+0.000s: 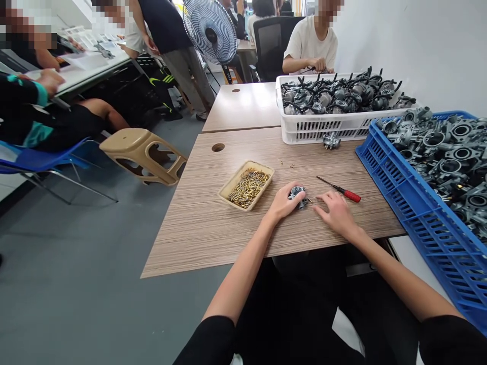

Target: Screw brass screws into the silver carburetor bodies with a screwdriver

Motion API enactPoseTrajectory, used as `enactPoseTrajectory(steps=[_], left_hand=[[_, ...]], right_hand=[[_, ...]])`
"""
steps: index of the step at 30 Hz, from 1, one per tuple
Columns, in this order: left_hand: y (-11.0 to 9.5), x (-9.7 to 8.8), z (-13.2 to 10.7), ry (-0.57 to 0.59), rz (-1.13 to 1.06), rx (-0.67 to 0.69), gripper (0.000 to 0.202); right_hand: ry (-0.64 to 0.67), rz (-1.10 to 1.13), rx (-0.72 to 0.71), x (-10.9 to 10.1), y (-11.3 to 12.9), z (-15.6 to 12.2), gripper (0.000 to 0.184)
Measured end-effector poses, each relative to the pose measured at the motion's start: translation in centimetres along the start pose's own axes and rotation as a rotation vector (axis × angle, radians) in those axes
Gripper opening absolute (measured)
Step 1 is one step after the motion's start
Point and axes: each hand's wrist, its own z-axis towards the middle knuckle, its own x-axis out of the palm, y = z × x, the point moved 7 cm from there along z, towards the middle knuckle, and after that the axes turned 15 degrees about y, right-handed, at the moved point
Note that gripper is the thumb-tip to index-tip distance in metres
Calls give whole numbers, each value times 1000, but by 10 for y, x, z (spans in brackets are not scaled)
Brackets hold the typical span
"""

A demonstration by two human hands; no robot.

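My left hand (283, 202) is wrapped round a small grey metal carburetor body (298, 196) that rests on the wooden table (213, 228). My right hand (337, 213) lies just right of it, palm down on the table, fingers stretched toward the part and holding nothing. A red-handled screwdriver (341, 189) lies on the table just beyond my right hand. A shallow tan tray (230, 186) full of small brass screws sits to the left of my left hand.
A blue crate (414, 213) of grey carburetor bodies stands at the right. A white basket (327, 126) of assembled parts stands at the back, one loose part (331, 141) before it. Another person sits behind it. A fan (210, 29), a tan stool (142, 154) and seated people are left.
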Motion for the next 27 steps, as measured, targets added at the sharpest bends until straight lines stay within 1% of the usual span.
enactPoseTrajectory(steps=[3, 7, 13, 16, 22, 27], left_hand=[[-2, 1, 0, 27, 7, -20, 26], [-4, 1, 0, 38, 10, -35, 28], [-2, 0, 1, 28, 7, -43, 28], [-1, 1, 0, 37, 9, -40, 28], [3, 2, 0, 59, 44, -39, 30], [6, 2, -1, 43, 16, -12, 36]], right_hand=[[0, 31, -13, 11, 7, 12, 21], [-16, 59, -21, 14, 8, 19, 14], [-12, 60, -64, 14, 7, 20, 15], [-3, 44, -54, 17, 4, 19, 15], [-9, 89, -44, 19, 2, 20, 16], [-14, 85, -45, 19, 4, 20, 14]])
